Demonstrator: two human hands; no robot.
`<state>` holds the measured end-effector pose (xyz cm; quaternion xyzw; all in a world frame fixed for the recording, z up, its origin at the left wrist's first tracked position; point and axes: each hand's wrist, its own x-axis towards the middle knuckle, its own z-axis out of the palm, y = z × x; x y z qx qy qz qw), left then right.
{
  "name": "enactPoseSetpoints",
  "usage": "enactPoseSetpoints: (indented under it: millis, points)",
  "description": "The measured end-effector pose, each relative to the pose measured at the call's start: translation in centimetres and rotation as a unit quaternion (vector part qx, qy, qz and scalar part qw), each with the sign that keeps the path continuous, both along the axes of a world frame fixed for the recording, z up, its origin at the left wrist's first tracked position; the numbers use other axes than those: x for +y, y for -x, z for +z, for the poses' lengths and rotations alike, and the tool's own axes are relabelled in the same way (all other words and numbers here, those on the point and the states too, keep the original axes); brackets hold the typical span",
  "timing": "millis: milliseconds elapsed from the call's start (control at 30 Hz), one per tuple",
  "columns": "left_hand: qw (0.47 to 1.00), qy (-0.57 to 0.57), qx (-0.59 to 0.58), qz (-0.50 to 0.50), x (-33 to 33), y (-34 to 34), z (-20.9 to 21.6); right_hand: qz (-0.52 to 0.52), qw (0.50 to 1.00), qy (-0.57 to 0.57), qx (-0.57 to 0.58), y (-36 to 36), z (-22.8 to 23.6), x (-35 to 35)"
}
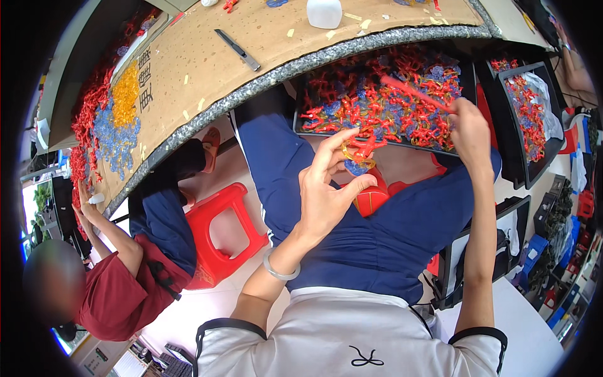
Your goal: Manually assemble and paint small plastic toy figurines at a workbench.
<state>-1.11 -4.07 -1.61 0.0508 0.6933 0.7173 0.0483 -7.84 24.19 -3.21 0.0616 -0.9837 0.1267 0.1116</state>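
Plainly, the person's left hand (pixel 321 201) is raised above the navy trousers (pixel 383 251), thumb and fingertips narrowed on a small figurine (pixel 364 148), red with yellow and translucent blue parts; the edge pinch seems meant to leave most of it uncovered. Just beyond those fingers, a black tray (pixel 314 133) is crowded with similar pieces, presumably placed there for a short reach. The right hand (pixel 470 129) has its fingers closed around one end of a red stick (pixel 411 91), slightly blurred, so its length points left over the tray. Right of these fingers, a second tray (pixel 512 151) carries more pieces.

Well left of the left fingers, the brown-covered tabletop (pixel 201 69) bears red pieces (pixel 85 129), blue pieces (pixel 116 138) and yellow pieces (pixel 127 94); beyond the fingers lie a utility knife (pixel 237 50) and a white container (pixel 325 14). Far left, a co-worker (pixel 129 283) in maroon reaches toward the red pieces; a red stool (pixel 251 229) stands nearer the left fingers. Crowded goods (pixel 558 210) line the far right.
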Motion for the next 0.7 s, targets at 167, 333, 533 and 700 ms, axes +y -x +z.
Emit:
enactPoseSetpoints:
  millis: [167,333,533,700]
  points:
    - [0.999,0.024,0.029,-0.022,1.0,0.1,-0.3,0.044,0.858,0.509,0.057,-5.6,8.5,-3.6]
    - [0.988,0.082,0.132,0.000,2.4,0.1,0.0,0.145,0.819,0.554,0.041,-8.8,9.0,-6.9]
    - [0.980,0.115,0.164,0.000,2.9,-0.4,0.0,0.144,0.843,0.516,0.053,-9.5,7.5,-7.9]
    - [0.983,0.111,0.145,0.016,3.1,-1.1,-0.1,0.116,0.866,0.484,0.051,-9.8,8.4,-7.6]
